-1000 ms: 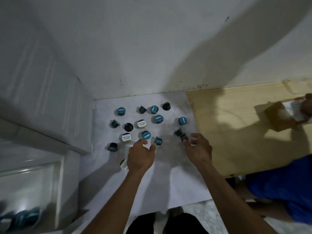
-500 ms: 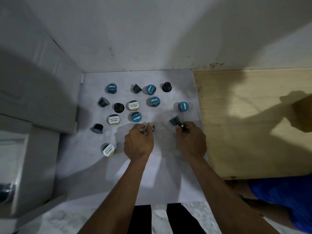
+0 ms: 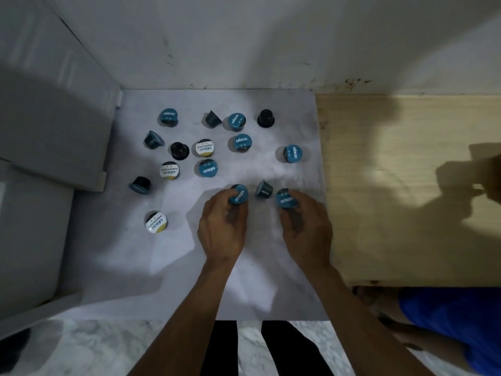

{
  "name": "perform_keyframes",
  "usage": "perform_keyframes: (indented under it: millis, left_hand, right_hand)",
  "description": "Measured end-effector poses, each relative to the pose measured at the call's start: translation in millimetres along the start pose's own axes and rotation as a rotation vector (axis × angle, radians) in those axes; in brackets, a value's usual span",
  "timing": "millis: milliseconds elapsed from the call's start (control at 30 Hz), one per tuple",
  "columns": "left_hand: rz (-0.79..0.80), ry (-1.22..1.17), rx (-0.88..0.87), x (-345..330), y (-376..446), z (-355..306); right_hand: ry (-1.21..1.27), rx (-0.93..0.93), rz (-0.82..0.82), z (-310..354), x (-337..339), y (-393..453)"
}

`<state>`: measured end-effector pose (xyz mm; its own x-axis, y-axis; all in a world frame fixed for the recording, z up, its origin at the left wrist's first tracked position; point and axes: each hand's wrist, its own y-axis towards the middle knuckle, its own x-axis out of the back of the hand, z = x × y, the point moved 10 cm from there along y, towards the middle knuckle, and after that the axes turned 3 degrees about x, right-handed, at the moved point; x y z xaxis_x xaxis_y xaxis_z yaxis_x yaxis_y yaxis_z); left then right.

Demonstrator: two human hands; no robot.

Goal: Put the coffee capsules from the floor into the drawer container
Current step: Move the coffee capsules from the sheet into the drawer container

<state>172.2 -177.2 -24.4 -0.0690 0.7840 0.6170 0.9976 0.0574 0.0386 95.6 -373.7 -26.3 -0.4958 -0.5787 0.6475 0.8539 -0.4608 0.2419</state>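
Matt white sheet (image 3: 189, 267) beside pale wood board (image 3: 393, 213); capsules (image 3: 207, 168) bear smooth printed foil lids.

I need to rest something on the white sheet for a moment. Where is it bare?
Bare: the sheet's near strip, below the white-lidded capsule and beside both forearms. Crowded: the far half, where the scattered capsules lie beyond the left hand and right hand.

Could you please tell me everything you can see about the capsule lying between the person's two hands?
The capsule between the hands is a small dark teal cup, apparently plastic or foil, tapering from a wider rim to a narrower base. It lies tipped on its side on the white sheet, so its side wall shows and no printed lid is readable. It sits between the left hand and the right hand, each of which holds its own blue-lidded capsule. Neither hand appears to touch it.
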Motion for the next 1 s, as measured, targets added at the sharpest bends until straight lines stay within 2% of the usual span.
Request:
perform_keyframes:
  millis: [300,700,1000]
  left_hand:
    - [-0.069,0.044,-0.065,-2,-1,-1]
    - [-0.035,-0.214,-0.02,19,-12,10]
    - [-0.167,-0.269,0.071,93,-12,-2]
  right_hand:
    - [0.021,0.054,-0.079,-3,1,-4]
    - [0.038,0.023,-0.086,2,2,1]
    - [0.142,0.048,-0.052,43,26,0]
